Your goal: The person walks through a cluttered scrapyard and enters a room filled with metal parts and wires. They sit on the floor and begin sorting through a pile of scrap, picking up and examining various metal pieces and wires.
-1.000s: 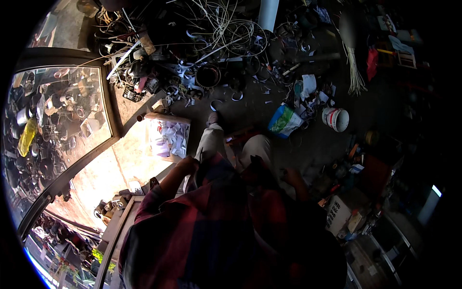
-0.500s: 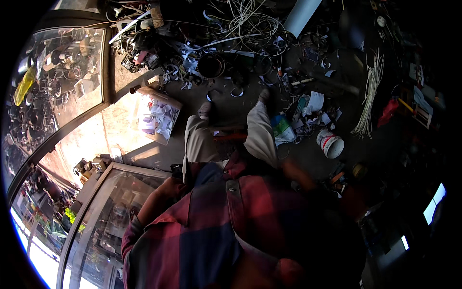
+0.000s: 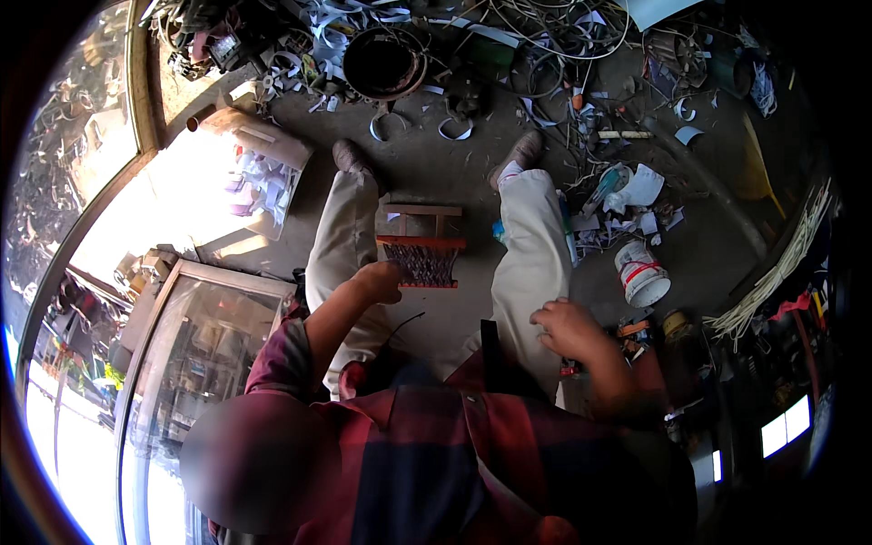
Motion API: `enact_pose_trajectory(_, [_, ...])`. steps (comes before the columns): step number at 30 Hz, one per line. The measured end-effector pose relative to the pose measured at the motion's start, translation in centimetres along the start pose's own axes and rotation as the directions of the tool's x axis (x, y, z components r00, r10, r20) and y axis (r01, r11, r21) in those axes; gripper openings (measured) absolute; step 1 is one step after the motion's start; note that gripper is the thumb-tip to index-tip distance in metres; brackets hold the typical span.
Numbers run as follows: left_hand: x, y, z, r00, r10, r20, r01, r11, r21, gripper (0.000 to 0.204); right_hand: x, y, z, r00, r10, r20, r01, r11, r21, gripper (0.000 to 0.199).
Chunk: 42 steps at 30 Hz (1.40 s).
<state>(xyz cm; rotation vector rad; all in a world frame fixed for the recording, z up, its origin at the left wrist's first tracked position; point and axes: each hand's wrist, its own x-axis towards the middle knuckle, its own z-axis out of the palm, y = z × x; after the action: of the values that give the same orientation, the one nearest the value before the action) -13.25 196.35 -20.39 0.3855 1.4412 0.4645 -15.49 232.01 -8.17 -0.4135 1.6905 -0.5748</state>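
Head view: left hand (image 3: pixel 380 282) seen by woven stool (image 3: pixel 425 263), grip cannot be told; right hand (image 3: pixel 561 327) held half-open over trousers (image 3: pixel 527 227).

Covered, cropped and blurred

The left hand (image 3: pixel 380 282) hides a corner of the stool (image 3: pixel 425 261); contact is unclear. A trouser leg (image 3: pixel 530 254) covers most of a blue item (image 3: pixel 498 232). The top edge crops a pale sheet (image 3: pixel 661 10). A round blur masks part of the shirt (image 3: pixel 413 454)
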Motion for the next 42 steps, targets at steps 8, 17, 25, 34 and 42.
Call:
enact_pose_trajectory(8, [25.3, -13.4, 12.6, 0.930, -0.189, -0.315, 0.262, 0.942, 0.207, 0.042, 24.1, 7.2, -5.1, 0.838, 0.224, -0.497, 0.010, 0.905, 0.424, 0.024])
enact_pose_trajectory(17, [32.4, -19.3, 13.4, 0.917, -0.171, 0.360, 0.200, 0.979, -0.045, 0.044, 31.5, 12.2, -5.8, 0.910, 0.250, -0.330, -0.165, 0.950, 0.265, 0.036])
enact_pose_trajectory(25, [36.0, -16.1, 4.7, 0.906, 0.148, 0.396, -0.072, 0.977, -0.201, 0.041, 31.1, 12.8, -10.2, 0.820, 0.314, -0.479, -0.256, 0.949, 0.184, 0.035])
enact_pose_trajectory(34, [42.7, -24.8, -2.9, 0.830, -0.022, 0.558, 0.257, 0.902, -0.347, 0.026, 27.1, 9.4, -9.2, 0.687, 0.235, -0.687, -0.413, 0.905, -0.103, 0.041])
enact_pose_trajectory(42, [36.0, -29.3, -2.8, 0.968, -0.225, -0.111, 0.212, 0.970, -0.118, 0.015, 23.3, 4.5, -3.8, 0.802, -0.084, -0.591, -0.146, 0.932, -0.331, 0.042])
